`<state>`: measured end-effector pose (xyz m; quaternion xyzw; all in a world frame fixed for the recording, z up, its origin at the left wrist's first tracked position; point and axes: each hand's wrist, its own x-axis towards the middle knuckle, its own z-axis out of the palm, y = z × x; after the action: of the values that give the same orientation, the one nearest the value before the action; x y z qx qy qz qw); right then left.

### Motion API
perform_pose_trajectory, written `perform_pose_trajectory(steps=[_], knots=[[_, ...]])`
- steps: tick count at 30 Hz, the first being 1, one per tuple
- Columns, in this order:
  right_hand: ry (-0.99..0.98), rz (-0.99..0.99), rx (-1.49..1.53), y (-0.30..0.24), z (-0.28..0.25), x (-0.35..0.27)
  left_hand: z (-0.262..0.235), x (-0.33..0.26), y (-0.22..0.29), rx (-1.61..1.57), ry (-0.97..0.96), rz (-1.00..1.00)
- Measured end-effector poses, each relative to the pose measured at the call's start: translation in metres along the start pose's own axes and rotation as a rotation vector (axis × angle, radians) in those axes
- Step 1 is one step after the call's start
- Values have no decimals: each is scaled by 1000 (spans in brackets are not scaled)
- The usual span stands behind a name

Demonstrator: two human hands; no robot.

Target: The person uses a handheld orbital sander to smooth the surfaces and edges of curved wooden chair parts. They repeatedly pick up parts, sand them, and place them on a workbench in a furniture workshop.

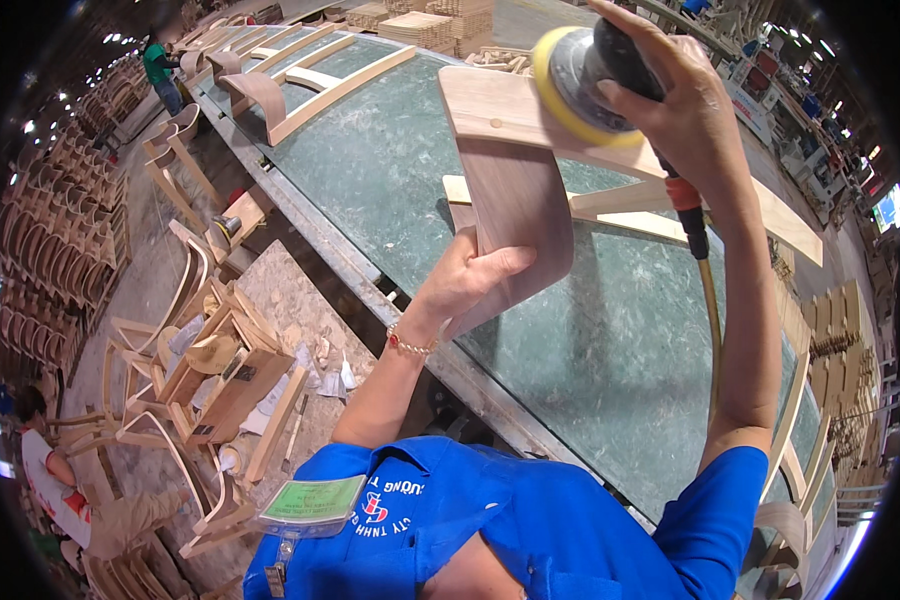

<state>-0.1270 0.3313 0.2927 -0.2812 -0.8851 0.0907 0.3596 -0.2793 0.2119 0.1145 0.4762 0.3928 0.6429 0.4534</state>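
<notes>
Two grips, right one higher.
My right hand (692,108) curls round the sander (588,82), hose (713,315) below those fingers; left hand (462,277) grasps curved panel (518,195), thumb across its face.

We see left hand (470,272) at centre gripping curved brown panel (515,195), right hand (692,120) at 2 o'clock clutching yellow-padded sander (582,82) tilted at pale rail (492,105), contact unclear, green tabletop (370,180) beneath, stacked curved parts (50,245) at 9 o'clock, green-shirted person (156,62) at 10 o'clock.
</notes>
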Motion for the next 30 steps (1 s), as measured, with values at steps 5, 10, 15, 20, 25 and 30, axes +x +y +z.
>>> perform_pose_trajectory(steps=[5,10,15,20,25,30], knots=[[-246,-222,-189,-48,5,-2,2,-9,5,-112,-17,-171],[-168,-343,-47,-71,31,30,11,-16,5,-55,-15,-142],[-75,-465,-121,-58,37,27,13,-15,8,-56,-50,-147],[-46,-290,-159,-8,-4,-39,19,-20,3,-59,-20,-80],[54,-184,-158,22,-33,-74,21,-25,0,45,-34,-104],[6,-249,-168,-12,-13,-66,24,-35,-6,23,-21,-113]])
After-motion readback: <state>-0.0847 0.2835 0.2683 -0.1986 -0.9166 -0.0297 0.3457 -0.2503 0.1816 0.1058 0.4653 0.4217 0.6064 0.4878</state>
